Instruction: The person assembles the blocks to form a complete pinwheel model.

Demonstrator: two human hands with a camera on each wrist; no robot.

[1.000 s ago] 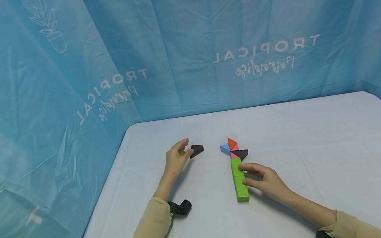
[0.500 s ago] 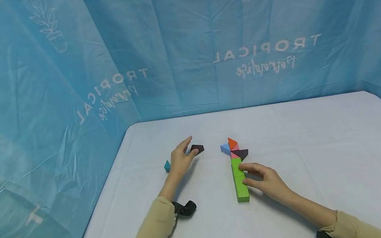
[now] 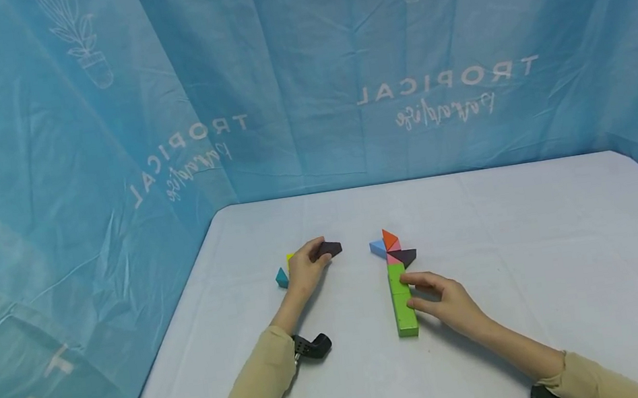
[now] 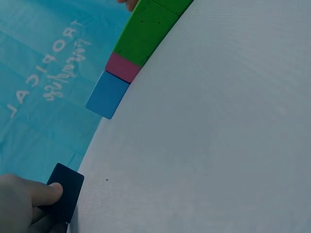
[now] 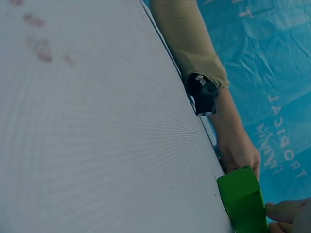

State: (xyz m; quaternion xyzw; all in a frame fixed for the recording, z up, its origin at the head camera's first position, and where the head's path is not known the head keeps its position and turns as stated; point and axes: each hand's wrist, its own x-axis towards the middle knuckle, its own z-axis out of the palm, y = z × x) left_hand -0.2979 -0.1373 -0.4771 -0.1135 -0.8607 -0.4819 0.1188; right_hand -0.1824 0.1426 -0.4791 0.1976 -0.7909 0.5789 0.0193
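In the head view my left hand (image 3: 306, 270) pinches a black block (image 3: 331, 249) with slanted ends, left of the assembled row. The left wrist view shows the thumb (image 4: 51, 192) pressed flat on that black block (image 4: 68, 194). My right hand (image 3: 446, 300) touches the right side of two green blocks (image 3: 402, 299) with the tips of its thumb and index finger. Beyond the green blocks, pink (image 3: 393, 259), blue (image 3: 378, 249), orange (image 3: 389, 239) and another black block (image 3: 405, 257) meet in a pinwheel shape.
A teal block (image 3: 282, 278) and a partly hidden yellow block (image 3: 290, 258) lie left of my left hand. White cloth (image 3: 513, 233) covers the table, and blue curtains (image 3: 302, 79) hang behind and beside it. Each wrist wears a black camera (image 3: 313, 347).
My left hand has moved slightly right, and its raised fingers have come down around the black block. The teal block has come into view behind it. My right hand stays by the green blocks.
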